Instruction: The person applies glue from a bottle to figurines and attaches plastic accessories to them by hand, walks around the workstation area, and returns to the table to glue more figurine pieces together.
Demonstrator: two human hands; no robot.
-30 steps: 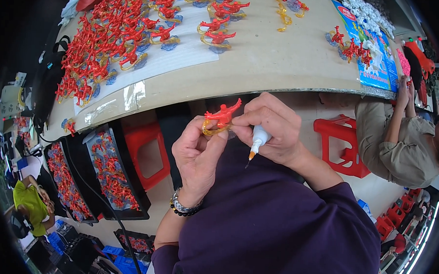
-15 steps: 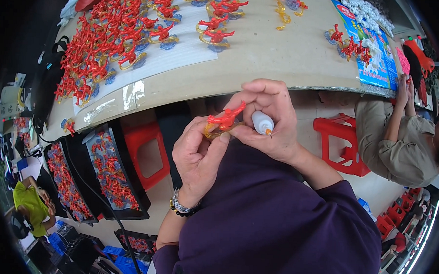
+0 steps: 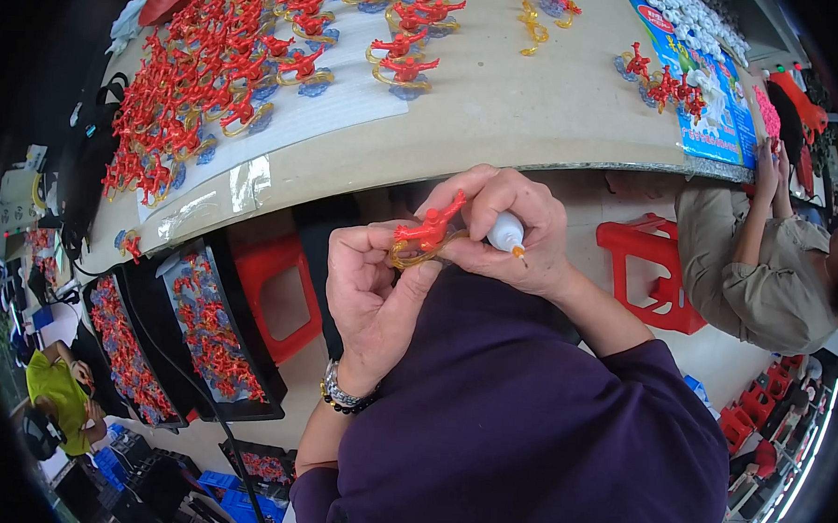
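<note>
A small red plastic figurine with a clear yellow ring-like piece is pinched by my left hand, between thumb and fingers, in front of my chest. My right hand has its fingers curled round a small white squeeze bottle with an orange tip and a thin nozzle, pointing down to the right. The right thumb and fingertips also touch the figurine's right side. Part of the yellow piece is hidden behind my fingers.
Beyond my hands, the table bears many red figurines on white sheeting and a blue printed packet. Black trays of figurines stand at lower left. Red stools flank me; a co-worker sits at right.
My right fingers have curled in closer around the bottle and figurine. My left fingers have shifted their grip slightly, and the figurine is tilted a little more upright.
</note>
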